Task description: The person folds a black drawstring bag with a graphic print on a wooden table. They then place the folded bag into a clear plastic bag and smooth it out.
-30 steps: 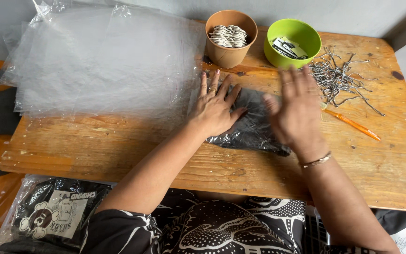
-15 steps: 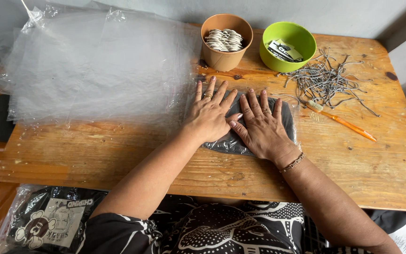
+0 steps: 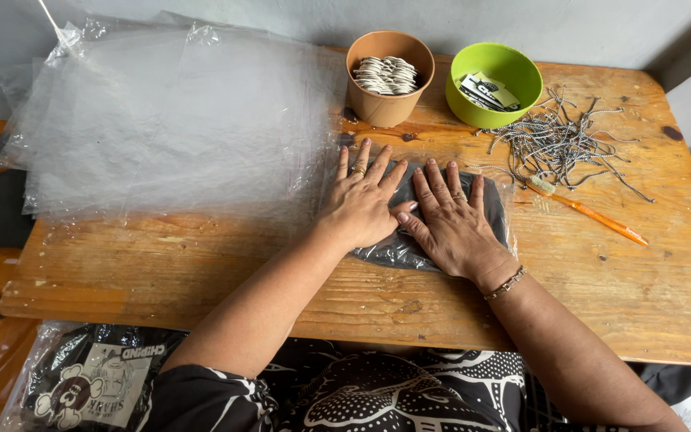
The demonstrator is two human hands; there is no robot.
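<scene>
A worn wooden table [image 3: 201, 272] against a pale grey wall: your two hands press one dark flat packet in clear plastic [image 3: 496, 210].

Your left hand [image 3: 361, 204] and right hand [image 3: 451, 224] lie flat, fingers spread, gripping nothing, side by side on the packet at table centre; its long axis runs 9 to 3 o'clock. At 12 stand one brown cup of pale tags [image 3: 388, 78] and one green bowl [image 3: 493, 84]; at 2 a heap of small chains [image 3: 557, 140]; at 3 one orange pen [image 3: 593, 214]; at 10 a stack of clear plastic bags [image 3: 169, 120].

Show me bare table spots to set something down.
Free: near edge of the table left of the left hand, below the clear bag stack; right corner below the orange pen. Crowded: back right, with brown cup, green bowl, chain pile.
</scene>
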